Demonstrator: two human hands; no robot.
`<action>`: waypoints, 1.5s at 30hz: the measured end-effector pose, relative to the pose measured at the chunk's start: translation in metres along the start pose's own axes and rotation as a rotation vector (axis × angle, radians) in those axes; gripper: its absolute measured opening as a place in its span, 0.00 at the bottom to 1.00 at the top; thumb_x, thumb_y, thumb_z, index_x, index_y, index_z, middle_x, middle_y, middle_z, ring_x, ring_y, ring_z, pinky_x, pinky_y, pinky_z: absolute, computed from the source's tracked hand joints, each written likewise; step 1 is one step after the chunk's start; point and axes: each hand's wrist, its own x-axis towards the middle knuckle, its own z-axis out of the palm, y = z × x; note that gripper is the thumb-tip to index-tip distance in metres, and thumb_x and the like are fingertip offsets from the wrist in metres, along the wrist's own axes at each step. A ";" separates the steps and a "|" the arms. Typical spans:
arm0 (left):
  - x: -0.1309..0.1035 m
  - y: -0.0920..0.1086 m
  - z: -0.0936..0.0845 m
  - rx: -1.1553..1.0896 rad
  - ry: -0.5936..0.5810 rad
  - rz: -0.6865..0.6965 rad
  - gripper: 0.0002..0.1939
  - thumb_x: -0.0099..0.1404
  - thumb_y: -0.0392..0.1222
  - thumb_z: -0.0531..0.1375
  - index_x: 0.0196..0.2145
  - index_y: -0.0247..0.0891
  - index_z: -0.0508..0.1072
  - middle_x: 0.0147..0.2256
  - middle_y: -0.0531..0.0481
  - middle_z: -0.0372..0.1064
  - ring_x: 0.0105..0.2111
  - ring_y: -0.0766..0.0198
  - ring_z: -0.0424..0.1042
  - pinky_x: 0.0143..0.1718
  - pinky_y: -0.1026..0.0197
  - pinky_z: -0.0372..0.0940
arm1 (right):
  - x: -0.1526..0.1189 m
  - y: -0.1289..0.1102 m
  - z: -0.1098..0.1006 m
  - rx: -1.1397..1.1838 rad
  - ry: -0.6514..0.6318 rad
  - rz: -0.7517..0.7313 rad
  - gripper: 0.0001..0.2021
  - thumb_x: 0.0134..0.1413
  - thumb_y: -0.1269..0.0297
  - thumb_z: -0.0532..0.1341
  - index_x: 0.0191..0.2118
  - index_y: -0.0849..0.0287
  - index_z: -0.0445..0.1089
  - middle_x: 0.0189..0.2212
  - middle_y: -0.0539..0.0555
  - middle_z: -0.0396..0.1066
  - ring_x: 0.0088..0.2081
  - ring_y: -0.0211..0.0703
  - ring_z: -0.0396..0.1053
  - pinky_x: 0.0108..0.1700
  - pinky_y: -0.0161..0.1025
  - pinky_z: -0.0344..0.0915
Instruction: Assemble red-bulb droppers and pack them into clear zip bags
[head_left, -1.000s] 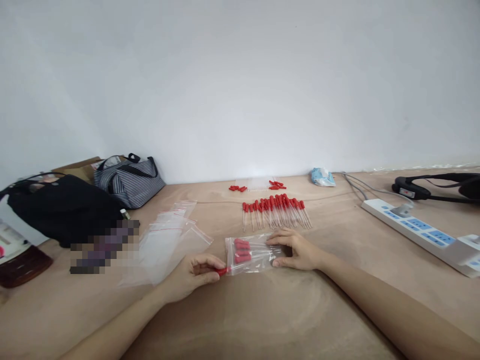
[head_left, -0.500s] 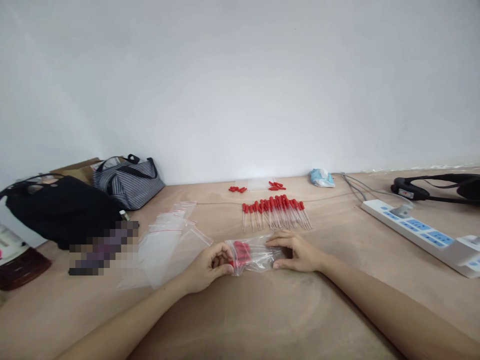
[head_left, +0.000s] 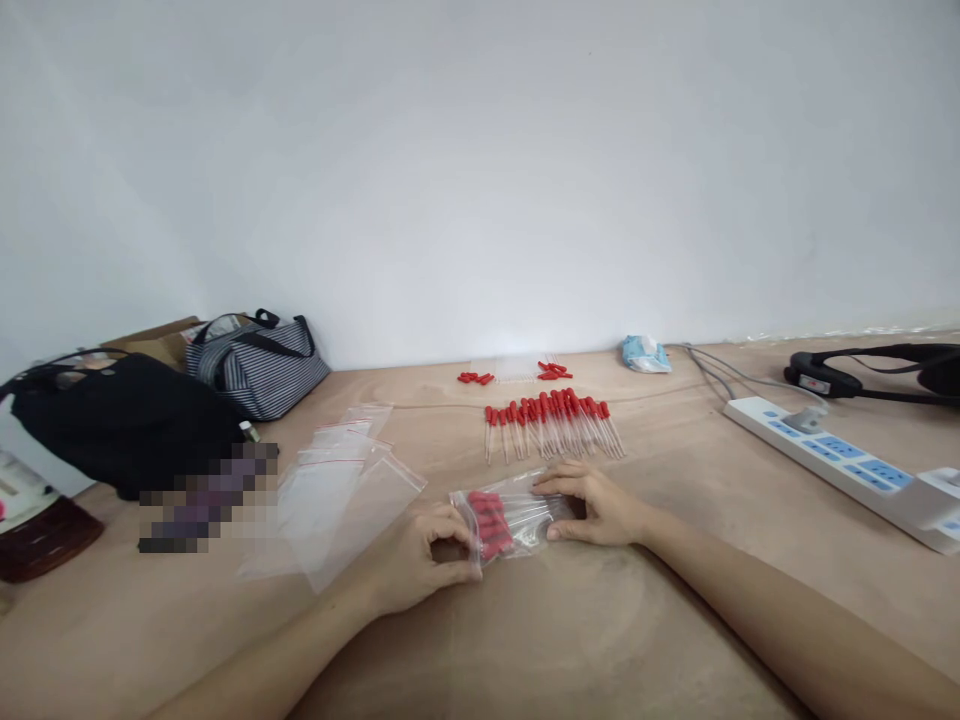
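A clear zip-lock bag [head_left: 529, 512] lies flat on the table between my hands. Inside it are several glass droppers [head_left: 491, 523], their red rubber bulbs toward the left and their clear tubes toward the right. My left hand [head_left: 424, 555] pinches the bag's zip edge at its lower left. Over the bag's right end, my right hand [head_left: 592, 505] grips it between thumb and fingers, hiding that end. Just behind the bag, a row of loose droppers [head_left: 551, 420] lies with red bulbs pointing away from me.
Flat zip bags [head_left: 330, 510] overlap at the left. Farther back lie red bulbs [head_left: 476, 378] and clear tubes. A blue tissue pack [head_left: 645, 354], a power strip [head_left: 832, 455] and a black headset-like device [head_left: 825, 377] are rightward. A striped bag [head_left: 259, 365] and a black bag [head_left: 135, 420] stand left.
My left hand has moved slightly toward me along the bag's zip edge. The red bulbs now lie spread in a row inside the bag. My right hand has stayed in place.
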 end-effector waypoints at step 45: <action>0.079 -0.060 -0.053 0.590 0.635 -0.137 0.08 0.59 0.35 0.50 0.24 0.37 0.63 0.27 0.46 0.65 0.33 0.57 0.66 0.37 0.56 0.61 | 0.002 -0.002 0.003 0.006 -0.048 -0.027 0.24 0.46 0.49 0.58 0.48 0.58 0.65 0.45 0.58 0.67 0.46 0.47 0.63 0.48 0.48 0.57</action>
